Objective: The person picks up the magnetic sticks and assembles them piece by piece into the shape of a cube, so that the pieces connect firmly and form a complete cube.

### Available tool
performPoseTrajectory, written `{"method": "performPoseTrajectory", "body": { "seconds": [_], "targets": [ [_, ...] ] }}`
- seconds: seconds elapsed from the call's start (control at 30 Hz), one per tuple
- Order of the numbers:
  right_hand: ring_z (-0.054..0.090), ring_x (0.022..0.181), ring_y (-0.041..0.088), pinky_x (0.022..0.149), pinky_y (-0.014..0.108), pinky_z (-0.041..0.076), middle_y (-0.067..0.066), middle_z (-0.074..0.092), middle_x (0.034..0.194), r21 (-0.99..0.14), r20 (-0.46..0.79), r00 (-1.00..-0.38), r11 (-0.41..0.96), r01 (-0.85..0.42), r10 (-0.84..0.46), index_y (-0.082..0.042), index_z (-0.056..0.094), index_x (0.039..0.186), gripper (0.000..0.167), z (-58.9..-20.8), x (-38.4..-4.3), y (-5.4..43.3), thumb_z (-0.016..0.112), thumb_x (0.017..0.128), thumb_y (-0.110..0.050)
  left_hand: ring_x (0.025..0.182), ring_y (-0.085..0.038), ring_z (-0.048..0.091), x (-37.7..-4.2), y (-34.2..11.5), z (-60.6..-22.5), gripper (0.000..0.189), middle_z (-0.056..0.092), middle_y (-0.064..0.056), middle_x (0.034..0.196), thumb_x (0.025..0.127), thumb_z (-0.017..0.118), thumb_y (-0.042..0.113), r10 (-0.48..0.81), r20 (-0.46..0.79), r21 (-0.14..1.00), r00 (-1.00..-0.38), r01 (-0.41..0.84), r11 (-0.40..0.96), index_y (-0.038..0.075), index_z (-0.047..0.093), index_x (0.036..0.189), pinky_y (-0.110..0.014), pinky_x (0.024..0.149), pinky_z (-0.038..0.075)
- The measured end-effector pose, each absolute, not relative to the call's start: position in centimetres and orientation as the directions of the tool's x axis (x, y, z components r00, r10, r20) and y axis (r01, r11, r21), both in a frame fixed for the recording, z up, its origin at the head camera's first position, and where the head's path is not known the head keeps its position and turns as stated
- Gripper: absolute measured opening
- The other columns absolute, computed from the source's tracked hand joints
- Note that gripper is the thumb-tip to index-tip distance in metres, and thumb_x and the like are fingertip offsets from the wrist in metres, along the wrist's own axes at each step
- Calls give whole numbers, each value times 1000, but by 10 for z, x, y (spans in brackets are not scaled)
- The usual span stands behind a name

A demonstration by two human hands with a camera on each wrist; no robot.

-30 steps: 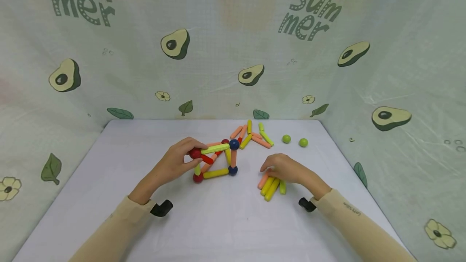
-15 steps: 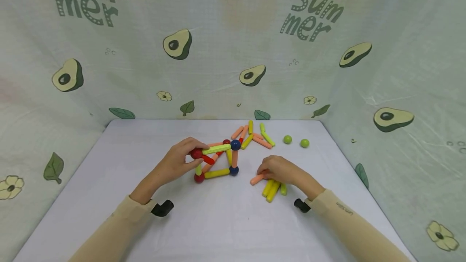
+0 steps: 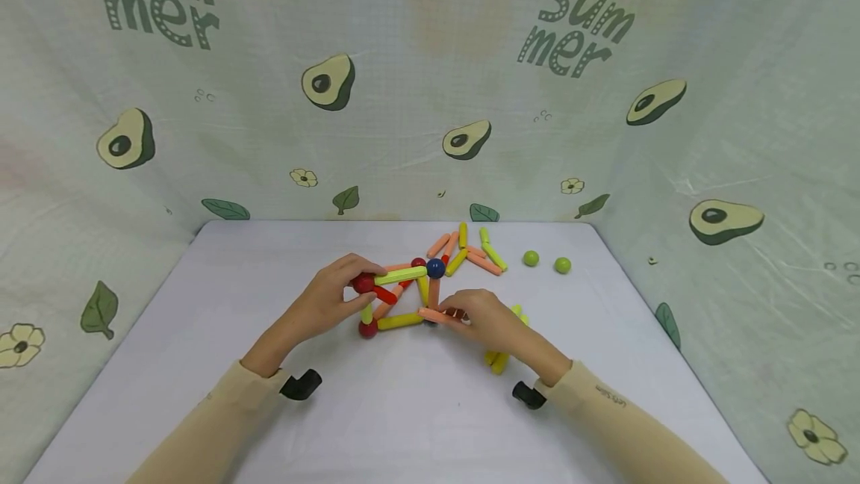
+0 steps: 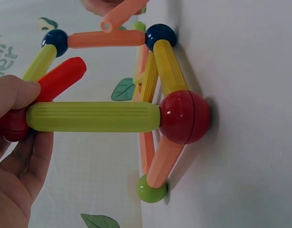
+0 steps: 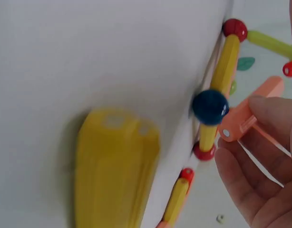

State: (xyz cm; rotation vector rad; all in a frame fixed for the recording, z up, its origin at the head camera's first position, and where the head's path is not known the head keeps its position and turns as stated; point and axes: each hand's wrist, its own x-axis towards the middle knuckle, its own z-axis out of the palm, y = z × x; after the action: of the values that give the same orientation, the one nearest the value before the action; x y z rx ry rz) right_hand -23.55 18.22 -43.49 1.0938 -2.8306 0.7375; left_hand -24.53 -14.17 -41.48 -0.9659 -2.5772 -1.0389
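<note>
My left hand [image 3: 325,296] grips a red ball [image 3: 363,283] at a raised corner of a structure of magnetic sticks and balls. A light green stick [image 4: 93,117] runs from that ball down to another red ball [image 4: 184,117] on the table, and a short red stick [image 4: 65,78] juts freely from the corner. My right hand [image 3: 490,323] pinches a salmon magnetic stick [image 5: 237,121] between thumb and fingers. In the head view this stick overlaps the lower blue ball, and the upper blue ball [image 3: 435,268] sits atop an upright salmon stick [image 3: 434,291].
Yellow sticks [image 3: 498,361] lie partly hidden behind my right hand. Several loose sticks [image 3: 484,264] are scattered at the back of the white table [image 3: 430,424]. Two green balls lie at back right, one [image 3: 531,258] left of the other [image 3: 562,265]. Printed cloth walls surround the table.
My right hand has taken a salmon stick from the pile and carried it left to the structure's lower right corner. My left hand has stayed on the red ball.
</note>
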Motion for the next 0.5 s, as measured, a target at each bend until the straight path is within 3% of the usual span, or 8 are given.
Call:
{"method": "performPoseTrajectory", "body": {
  "seconds": [0.2,0.5],
  "targets": [
    [64,79,8,74,27,59,-5,76,91,-445,281,-745,606,-660,-605,-11,81,108,14,-439,-236,156,82,95,-16,109,-14,63,-246,-142,-414,44,67,1,125,92,82,4,510,414,542,-754,654,527,16,68,133,-31,90,60],
    [64,78,8,72,23,56,-5,75,90,-455,325,-751,601,-657,-575,-12,81,109,15,-440,-235,140,83,94,-13,107,-12,62,-246,-145,-416,44,67,2,124,92,83,4,512,418,552,-751,657,513,16,68,132,-30,89,60]
  ]
}}
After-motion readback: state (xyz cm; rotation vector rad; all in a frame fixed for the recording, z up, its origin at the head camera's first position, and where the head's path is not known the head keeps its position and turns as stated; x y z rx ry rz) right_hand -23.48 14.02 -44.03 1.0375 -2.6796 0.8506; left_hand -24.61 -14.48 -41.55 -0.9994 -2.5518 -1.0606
